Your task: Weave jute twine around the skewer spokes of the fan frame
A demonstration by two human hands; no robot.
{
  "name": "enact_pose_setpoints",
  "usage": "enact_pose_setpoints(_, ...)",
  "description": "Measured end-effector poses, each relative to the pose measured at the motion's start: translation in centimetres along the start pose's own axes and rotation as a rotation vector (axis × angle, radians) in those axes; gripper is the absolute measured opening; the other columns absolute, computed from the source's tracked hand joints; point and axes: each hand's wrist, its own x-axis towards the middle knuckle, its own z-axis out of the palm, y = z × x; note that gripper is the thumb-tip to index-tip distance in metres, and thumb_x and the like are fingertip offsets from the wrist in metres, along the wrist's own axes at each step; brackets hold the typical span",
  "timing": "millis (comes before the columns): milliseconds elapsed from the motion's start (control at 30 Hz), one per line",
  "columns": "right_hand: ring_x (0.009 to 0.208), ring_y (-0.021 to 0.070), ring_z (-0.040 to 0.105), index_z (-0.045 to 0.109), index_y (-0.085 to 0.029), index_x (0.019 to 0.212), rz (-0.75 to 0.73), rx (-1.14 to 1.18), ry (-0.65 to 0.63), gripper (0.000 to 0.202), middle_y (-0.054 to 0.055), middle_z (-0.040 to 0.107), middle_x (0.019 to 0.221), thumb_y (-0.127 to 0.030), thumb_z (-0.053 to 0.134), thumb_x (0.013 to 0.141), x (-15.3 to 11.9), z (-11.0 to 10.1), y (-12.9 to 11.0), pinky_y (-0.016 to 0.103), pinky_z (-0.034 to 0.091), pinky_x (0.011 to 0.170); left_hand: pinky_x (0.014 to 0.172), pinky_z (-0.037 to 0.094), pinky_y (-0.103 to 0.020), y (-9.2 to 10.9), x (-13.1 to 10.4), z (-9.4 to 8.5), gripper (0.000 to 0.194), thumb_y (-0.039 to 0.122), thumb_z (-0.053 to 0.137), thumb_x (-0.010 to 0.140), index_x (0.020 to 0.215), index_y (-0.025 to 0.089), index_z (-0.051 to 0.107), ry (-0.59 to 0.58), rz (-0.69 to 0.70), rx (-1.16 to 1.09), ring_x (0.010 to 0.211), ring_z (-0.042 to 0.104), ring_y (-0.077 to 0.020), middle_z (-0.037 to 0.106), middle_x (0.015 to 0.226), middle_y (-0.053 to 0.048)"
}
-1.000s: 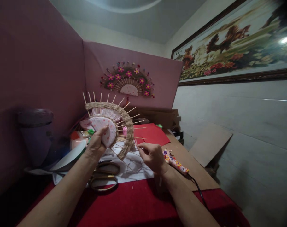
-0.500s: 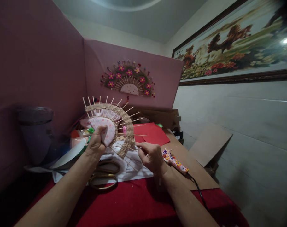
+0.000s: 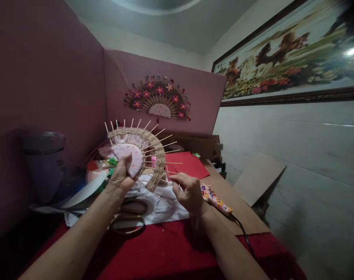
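Observation:
A half-round fan frame (image 3: 157,149) of thin sticks, with a woven tan cord band, is held up over the table. My left hand (image 3: 121,173) grips its pink patterned half-circle centre (image 3: 133,153), thumb on the front. At the lower right end of the frame, my right hand (image 3: 187,190) has its fingers pinched beside the stick tips. What they pinch is too small to make out. Big scissors (image 3: 127,223) lie under my left forearm. A flower-patterned glue gun (image 3: 216,200) with a black cord rests right of my right hand.
Red sheets (image 3: 191,165) and a brown board (image 3: 241,217) lie on the right. White paper (image 3: 177,212) is on the red cloth (image 3: 153,249). A finished flowered fan (image 3: 159,93) hangs on the pink panel behind. A wrapped purple container (image 3: 44,167) stands left.
The fan frame has shifted slightly to the right and tilted a little in my left hand. My right hand has moved slightly right, staying beside the stick tips.

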Motion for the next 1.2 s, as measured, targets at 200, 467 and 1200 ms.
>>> enact_pose_setpoints(200,0.052,0.0104,0.043,0.069,-0.016,0.077,0.278,0.594,-0.106,0.038,0.005,0.064,0.066,-0.039,0.04,0.084,0.3,-0.2,-0.4,0.024,0.033,0.052,0.055,0.054,-0.03,0.3,0.4,-0.3,0.02,0.019,0.055,0.077,0.096,0.015,0.06,-0.023,0.005,0.013,0.055,0.063,-0.0153,0.068,0.067,-0.004)
enact_pose_setpoints(467,0.041,0.0052,0.019,0.067,-0.012,0.073,0.488,1.013,-0.13,0.028,-0.007,0.027,0.043,-0.037,0.056,0.073,0.9,0.1,0.6,0.023,0.011,0.042,0.05,0.053,-0.028,0.4,0.4,-0.4,0.017,0.018,0.052,0.079,0.093,0.014,0.06,-0.089,0.002,0.017,0.052,0.062,-0.0156,0.067,0.063,-0.004)
enact_pose_setpoints(1200,0.037,0.0027,0.02,0.056,-0.015,0.059,0.648,0.905,-0.119,0.03,-0.008,0.034,0.041,-0.043,0.063,0.068,0.6,1.7,0.9,0.021,0.01,0.037,0.053,0.055,-0.031,-1.6,-1.9,0.5,0.014,0.013,0.049,0.077,0.086,0.01,0.059,-0.211,-0.13,0.124,0.058,0.064,-0.0176,0.068,0.069,-0.007)
